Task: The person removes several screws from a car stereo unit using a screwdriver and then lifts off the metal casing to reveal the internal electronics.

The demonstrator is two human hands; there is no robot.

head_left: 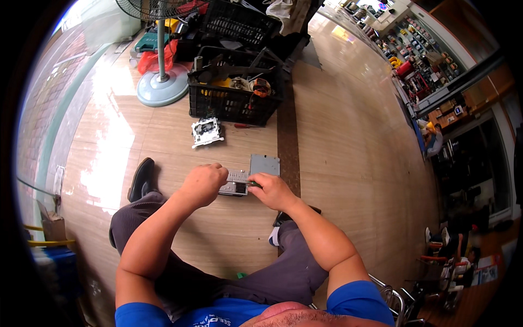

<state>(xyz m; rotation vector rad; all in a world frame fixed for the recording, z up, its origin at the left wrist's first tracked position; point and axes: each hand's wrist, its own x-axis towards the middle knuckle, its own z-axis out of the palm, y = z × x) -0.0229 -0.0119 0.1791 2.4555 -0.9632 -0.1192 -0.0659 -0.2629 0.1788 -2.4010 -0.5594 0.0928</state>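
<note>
On the floor between my feet is a small silver-and-black electronic unit (pixel 233 188). A light grey slotted panel (pixel 237 176) lies along its far side. My left hand (pixel 205 184) is closed, its fingertips gripping the panel's left end. From the right, my right hand (pixel 272 191) pinches a small dark, greenish thing (pixel 254 184) against the unit's right end; its kind is too small to tell. A flat grey metal plate (pixel 265 164) lies just beyond my right fingers. Farther off to the left sits a white plastic frame (pixel 207 132) with dark parts in it.
A black crate (pixel 234 102) full of tools stands ahead, with a red-handled tool (pixel 244 126) at its foot. Left of it is a fan's round base (pixel 163 85) beside a red bag (pixel 158 59). My left shoe (pixel 142 179) is close to the work. Stocked shelves (pixel 422 52) line the right.
</note>
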